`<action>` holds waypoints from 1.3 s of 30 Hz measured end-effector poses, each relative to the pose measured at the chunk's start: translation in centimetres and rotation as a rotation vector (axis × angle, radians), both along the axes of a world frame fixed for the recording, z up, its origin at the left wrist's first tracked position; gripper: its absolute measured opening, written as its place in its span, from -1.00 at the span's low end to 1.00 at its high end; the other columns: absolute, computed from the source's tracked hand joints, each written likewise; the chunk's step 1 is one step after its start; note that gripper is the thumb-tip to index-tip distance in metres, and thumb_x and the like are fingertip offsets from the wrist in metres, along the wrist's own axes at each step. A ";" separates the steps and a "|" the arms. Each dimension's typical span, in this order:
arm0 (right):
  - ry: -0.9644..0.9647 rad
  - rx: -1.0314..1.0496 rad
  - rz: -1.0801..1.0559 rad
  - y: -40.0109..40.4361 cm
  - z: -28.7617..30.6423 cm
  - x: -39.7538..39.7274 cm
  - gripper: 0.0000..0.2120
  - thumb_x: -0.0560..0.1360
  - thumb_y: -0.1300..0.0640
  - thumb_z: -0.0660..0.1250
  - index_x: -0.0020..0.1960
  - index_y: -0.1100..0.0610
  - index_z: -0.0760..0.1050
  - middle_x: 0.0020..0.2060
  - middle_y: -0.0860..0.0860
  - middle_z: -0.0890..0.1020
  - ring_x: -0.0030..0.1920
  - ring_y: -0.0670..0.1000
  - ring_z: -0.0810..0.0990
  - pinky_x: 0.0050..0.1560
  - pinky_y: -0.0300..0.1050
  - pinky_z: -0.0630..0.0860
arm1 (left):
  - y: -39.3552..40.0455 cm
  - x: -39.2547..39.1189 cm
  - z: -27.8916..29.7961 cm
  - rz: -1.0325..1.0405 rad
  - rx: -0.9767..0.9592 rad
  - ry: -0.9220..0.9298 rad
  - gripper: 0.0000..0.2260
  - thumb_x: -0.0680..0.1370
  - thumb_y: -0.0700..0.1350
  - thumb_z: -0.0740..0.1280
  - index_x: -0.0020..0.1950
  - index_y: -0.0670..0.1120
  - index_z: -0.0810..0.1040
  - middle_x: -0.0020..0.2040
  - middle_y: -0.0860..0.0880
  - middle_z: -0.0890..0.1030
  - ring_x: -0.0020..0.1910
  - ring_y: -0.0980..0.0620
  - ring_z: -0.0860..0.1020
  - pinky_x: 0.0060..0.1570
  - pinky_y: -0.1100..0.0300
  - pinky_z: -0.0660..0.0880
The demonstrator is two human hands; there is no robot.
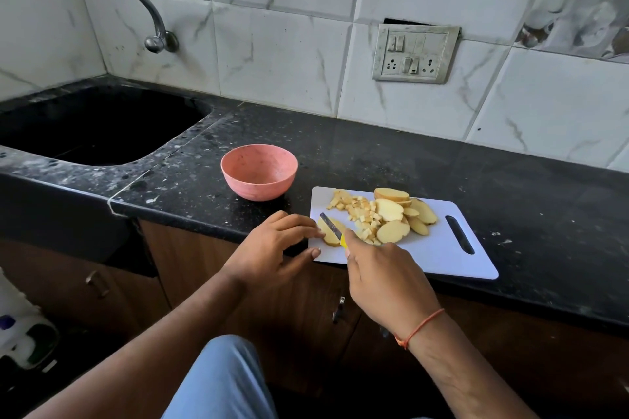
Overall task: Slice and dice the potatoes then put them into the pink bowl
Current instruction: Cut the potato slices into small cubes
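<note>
Dicing partly done: heap of potato cubes (359, 214) lying centre frame on white cutting board (442, 255), uncut potato slices (401, 214) stacked just right of cubes. Pink bowl (259, 171) sitting left of board, nothing showing inside.

Left hand (272, 248) steadying one slice (328, 233) at board's left edge, fingers extended, fingertips pressing. Right hand (384, 275) gripping yellow-handled knife (332, 224), blade lying across slice.

Remaining by estimate: slices to dice, all to bowl.

Black speckled worktop (442, 160); sink (102, 126) and tap (149, 17) upper left; marble-look tiles, socket panel (415, 54) upper right.

Pink bowl (258, 171): one
White cutting board (442, 248): one
Knife (331, 224): one
Potato slices (391, 210): roughly ten
Potato dice (360, 211): a heap, too many to count
Hands: two, left (272, 245), right (384, 279)
</note>
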State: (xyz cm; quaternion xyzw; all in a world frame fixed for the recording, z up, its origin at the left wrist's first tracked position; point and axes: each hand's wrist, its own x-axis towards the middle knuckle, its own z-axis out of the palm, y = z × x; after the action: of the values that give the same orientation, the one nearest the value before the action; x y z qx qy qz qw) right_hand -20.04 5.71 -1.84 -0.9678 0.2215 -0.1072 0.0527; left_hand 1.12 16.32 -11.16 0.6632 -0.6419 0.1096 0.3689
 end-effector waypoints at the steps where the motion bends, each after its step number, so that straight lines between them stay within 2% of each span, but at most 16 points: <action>1: 0.008 -0.011 -0.001 -0.1 -0.1 0.2 -0.50 0.73 0.03 0.11 0.66 -0.04 0.19 -0.10 0.02 0.66 -0.16 0.01 0.58 -0.29 -0.14 0.36 | 0.0 0.0 -0.1 -0.008 -0.009 -0.016 -0.75 0.68 0.06 0.41 0.31 0.00 0.69 0.30 0.11 0.63 0.14 0.04 0.57 0.17 0.10 0.53; 4: 0.043 -0.058 -0.004 -0.2 -0.5 0.8 -0.49 0.72 0.05 0.12 0.66 -0.04 0.18 -0.06 0.05 0.67 -0.14 0.05 0.58 -0.31 -0.13 0.31 | 0.0 0.0 -0.3 -0.025 -0.029 -0.054 -0.76 0.69 0.04 0.39 0.31 0.00 0.69 0.30 0.10 0.63 0.13 0.02 0.57 0.18 0.11 0.52; 6: 0.074 -0.093 -0.017 -0.1 -0.6 0.9 -0.48 0.72 0.05 0.12 0.66 -0.04 0.15 -0.07 0.06 0.65 -0.20 0.05 0.51 -0.40 -0.15 0.22 | -0.1 -0.1 -0.4 -0.018 -0.033 -0.066 -0.76 0.69 0.03 0.38 0.32 0.01 0.68 0.33 0.10 0.61 0.11 0.01 0.56 0.17 0.09 0.51; 10: 0.151 -0.171 -0.035 0.3 -0.7 1.2 -0.44 0.71 0.09 0.10 0.68 -0.01 0.06 -0.20 0.05 0.48 -0.26 0.05 0.42 -0.46 -0.13 0.14 | -0.1 -0.2 -0.5 -0.001 -0.029 -0.082 -0.75 0.70 0.04 0.35 0.33 0.01 0.67 0.36 0.11 0.60 0.14 0.03 0.56 0.19 0.08 0.51; 14: 0.193 -0.189 -0.014 0.4 -0.4 0.6 -0.43 0.73 0.09 0.10 0.69 0.00 0.02 -0.22 0.04 0.43 -0.25 0.04 0.41 -0.45 -0.13 0.17 | -0.3 0.0 -0.5 0.006 -0.028 -0.109 -0.74 0.71 0.05 0.35 0.32 -0.01 0.68 0.32 0.09 0.64 0.15 0.01 0.58 0.21 0.08 0.51; 19: 0.211 -0.176 0.003 0.2 -0.2 -0.7 -0.43 0.73 0.06 0.10 0.69 -0.01 0.00 -0.28 0.01 0.37 -0.26 0.01 0.41 -0.45 -0.14 0.17 | -0.2 0.1 -0.5 0.008 0.013 -0.147 -0.61 0.65 0.20 0.40 0.36 0.01 0.66 0.35 0.09 0.63 0.16 -0.01 0.57 0.25 0.10 0.49; 23: 0.210 -0.151 0.014 0.3 -0.2 -1.2 -0.42 0.73 0.07 0.11 0.69 -0.01 -0.01 -0.29 0.00 0.38 -0.25 0.00 0.47 -0.44 -0.14 0.25 | -0.7 0.1 -0.6 0.036 -0.030 -0.203 -0.51 0.55 0.31 0.47 0.32 -0.01 0.69 0.30 0.08 0.66 0.06 -0.05 0.59 0.15 0.06 0.53; 27: 0.203 -0.126 0.013 0.6 -0.3 -1.4 -0.43 0.74 0.06 0.10 0.70 0.00 0.00 -0.23 0.02 0.42 -0.27 0.00 0.43 -0.45 -0.15 0.19 | -1.4 0.0 -0.9 0.065 -0.074 -0.249 -0.51 0.53 0.31 0.50 0.29 -0.01 0.70 0.28 0.08 0.67 0.00 -0.06 0.59 0.07 0.05 0.54; 32: 0.207 -0.090 -0.001 0.8 -0.3 -1.5 -0.43 0.73 0.05 0.12 0.69 0.01 0.02 -0.18 0.03 0.47 -0.21 0.00 0.49 -0.30 -0.12 0.40 | -1.5 0.6 -1.3 0.081 -0.024 -0.284 -0.54 0.60 0.30 0.43 0.34 0.02 0.67 0.33 0.07 0.64 0.05 -0.08 0.57 0.08 0.02 0.53; 36: 0.204 -0.081 0.002 1.2 0.0 -2.1 -0.42 0.73 0.05 0.12 0.69 0.02 0.01 -0.16 0.03 0.50 -0.22 -0.03 0.46 -0.31 -0.16 0.39 | -1.5 0.8 -1.4 0.088 -0.015 -0.284 -0.55 0.61 0.28 0.42 0.35 0.02 0.67 0.34 0.06 0.64 0.06 -0.08 0.56 0.09 0.04 0.52; 39: 0.212 -0.066 0.006 1.6 0.2 -2.9 -0.42 0.73 0.07 0.12 0.69 0.03 0.00 -0.26 -0.03 0.41 -0.32 -0.07 0.37 -0.41 -0.18 0.26 | -1.5 0.7 -1.5 0.091 -0.015 -0.283 -0.55 0.61 0.29 0.41 0.34 0.01 0.67 0.33 0.06 0.64 0.06 -0.07 0.55 0.11 0.06 0.52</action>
State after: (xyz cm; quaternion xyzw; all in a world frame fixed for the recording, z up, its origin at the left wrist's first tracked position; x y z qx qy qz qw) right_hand -22.96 7.35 -1.64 -0.9756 0.2193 -0.0113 -0.0024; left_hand 1.84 14.83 -12.62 0.6668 -0.6558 0.2235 0.2744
